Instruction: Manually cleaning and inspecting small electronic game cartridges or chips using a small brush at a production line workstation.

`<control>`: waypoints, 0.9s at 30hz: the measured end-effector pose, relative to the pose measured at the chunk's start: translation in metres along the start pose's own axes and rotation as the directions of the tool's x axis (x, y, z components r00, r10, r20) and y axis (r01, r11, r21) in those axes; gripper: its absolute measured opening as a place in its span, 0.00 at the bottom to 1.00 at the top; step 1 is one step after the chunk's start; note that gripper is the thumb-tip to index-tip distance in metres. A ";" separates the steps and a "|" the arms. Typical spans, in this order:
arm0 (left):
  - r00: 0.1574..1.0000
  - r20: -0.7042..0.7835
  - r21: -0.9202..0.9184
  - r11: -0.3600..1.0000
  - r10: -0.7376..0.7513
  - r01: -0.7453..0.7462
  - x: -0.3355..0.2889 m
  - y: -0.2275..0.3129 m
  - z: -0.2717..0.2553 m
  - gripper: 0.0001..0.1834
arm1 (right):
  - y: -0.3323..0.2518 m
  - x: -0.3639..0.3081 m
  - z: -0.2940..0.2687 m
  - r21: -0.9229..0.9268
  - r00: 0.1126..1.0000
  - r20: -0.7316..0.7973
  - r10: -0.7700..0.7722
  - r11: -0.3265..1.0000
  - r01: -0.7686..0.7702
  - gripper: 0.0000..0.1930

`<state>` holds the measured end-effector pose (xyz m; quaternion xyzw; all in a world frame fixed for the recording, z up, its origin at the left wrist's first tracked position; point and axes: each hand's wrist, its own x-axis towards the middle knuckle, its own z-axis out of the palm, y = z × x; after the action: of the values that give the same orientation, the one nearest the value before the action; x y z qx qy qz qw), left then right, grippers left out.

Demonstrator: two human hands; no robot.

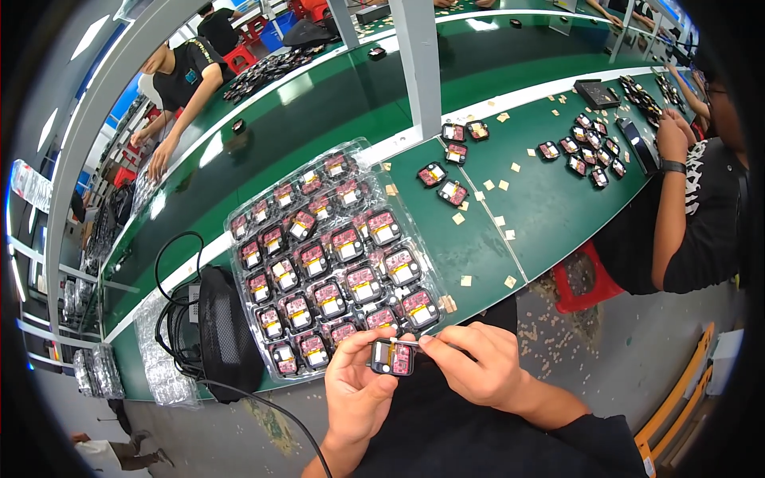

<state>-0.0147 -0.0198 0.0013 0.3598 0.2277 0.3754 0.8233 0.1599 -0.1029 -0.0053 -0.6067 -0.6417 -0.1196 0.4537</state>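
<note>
My left hand (356, 388) grips a small square black device housing (393, 358) by its sides, its open face turned up. Inside it show a white block, a yellow strip and red circuitry. My right hand (480, 364) is closed in a pinch at the housing's upper right edge. A thin pale sliver (405, 342) runs from those fingertips across the top of the housing, too small to name. Just beyond my hands lies a clear plastic tray (370, 163) with rows of similar open housings (327, 297).
Loose housings (453, 193) and small beige squares (466, 281) lie on the green table (494, 239). Left of the tray are a black mesh bag (227, 327) and a cable. A grey post (417, 72) rises beyond. Co-workers sit at right and far left; a red stool (582, 279) stands at right.
</note>
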 end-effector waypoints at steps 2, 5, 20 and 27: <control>1.000 -0.002 0.023 1.000 0.011 -0.011 -0.001 -0.001 0.000 0.34 | -0.001 0.001 -0.002 0.019 0.999 0.041 0.031 0.999 -0.032 0.17; 1.000 -0.001 0.020 1.000 0.019 -0.019 -0.001 -0.001 0.000 0.34 | 0.000 0.004 0.002 0.207 0.991 -0.003 0.133 0.970 -0.130 0.14; 0.999 -0.026 0.021 0.999 0.037 -0.036 -0.005 -0.001 0.002 0.33 | 0.000 -0.001 0.006 0.187 0.991 0.001 0.131 0.974 -0.129 0.14; 0.998 -0.038 0.032 0.998 0.047 -0.046 -0.005 -0.002 0.001 0.35 | 0.003 -0.006 0.009 0.060 0.999 -0.028 0.030 0.998 -0.028 0.15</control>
<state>-0.0167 -0.0251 0.0009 0.3703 0.2412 0.3977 0.8041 0.1574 -0.0998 -0.0160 -0.6002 -0.6295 -0.1027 0.4826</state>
